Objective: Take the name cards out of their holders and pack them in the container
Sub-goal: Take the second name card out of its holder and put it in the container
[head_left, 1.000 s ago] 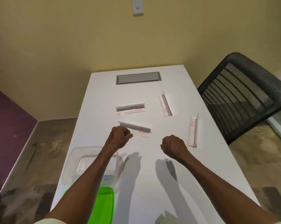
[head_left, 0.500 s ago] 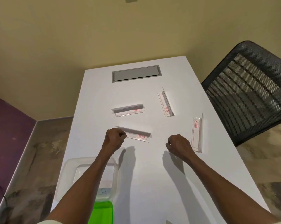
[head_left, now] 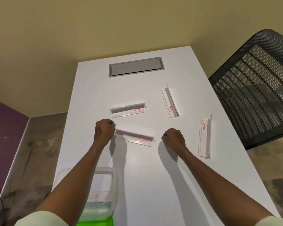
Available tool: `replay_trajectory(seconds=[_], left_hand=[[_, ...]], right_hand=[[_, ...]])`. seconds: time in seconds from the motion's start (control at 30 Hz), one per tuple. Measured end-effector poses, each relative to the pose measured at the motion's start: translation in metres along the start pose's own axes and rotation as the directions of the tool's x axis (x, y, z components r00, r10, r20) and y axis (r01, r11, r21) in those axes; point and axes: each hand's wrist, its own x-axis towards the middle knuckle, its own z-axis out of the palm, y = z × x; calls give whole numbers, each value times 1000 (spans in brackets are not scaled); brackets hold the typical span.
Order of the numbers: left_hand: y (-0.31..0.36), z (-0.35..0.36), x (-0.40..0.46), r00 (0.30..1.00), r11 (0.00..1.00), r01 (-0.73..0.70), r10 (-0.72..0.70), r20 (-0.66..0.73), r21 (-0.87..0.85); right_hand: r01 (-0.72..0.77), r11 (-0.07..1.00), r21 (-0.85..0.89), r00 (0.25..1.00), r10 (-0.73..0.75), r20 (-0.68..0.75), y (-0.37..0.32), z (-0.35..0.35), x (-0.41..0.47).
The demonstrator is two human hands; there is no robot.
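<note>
White rectangular table [head_left: 153, 176] against yellow wall, grey recessed cable hatch [head_left: 135, 66] at far end, black mesh chair [head_left: 258, 95] off right edge. Four clear acrylic name-card holders with red-printed cards, all still loaded: nearest [head_left: 134, 138], one beyond it [head_left: 128, 110], angled one [head_left: 169, 101], right-edge one [head_left: 204, 136]. Clear plastic container [head_left: 116, 180] at near left, partly hidden under left forearm, green lid [head_left: 95, 221] in front. Left hand [head_left: 105, 129] fisted at left end of nearest holder, touching or just beside; pinch on it not resolvable. Right hand [head_left: 173, 137] fisted, holding nothing, just right of same holder. Risks: one-ended grip likely spins light holder rather than freeing card; snug card likely creases if yanked; left forearm over container could knock it off near edge; right-edge holder near drop-off.
</note>
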Motion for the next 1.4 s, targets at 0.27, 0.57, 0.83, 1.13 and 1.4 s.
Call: replay_trajectory(seconds=[0.27, 0.57, 0.83, 1.13, 1.4], left_hand=[[-7, 15, 32, 982, 988, 146, -151, 118, 47], [-18, 29, 42, 961, 964, 260, -264, 81, 52], [-20, 32, 40, 953, 965, 261, -257, 161, -5], [-6, 20, 28, 955, 961, 271, -262, 143, -53], [17, 18, 15, 954, 919, 294, -298, 26, -264]], right_hand=[[-250, 955, 157, 962, 228, 149, -29, 4, 17], [-295, 944, 145, 936, 256, 241, -42, 16, 29], [-261, 960, 101, 938, 227, 261, -45, 21, 32], [-237, 963, 129, 955, 207, 213, -43, 17, 31], [-197, 970, 144, 975, 178, 137, -37, -10, 31]])
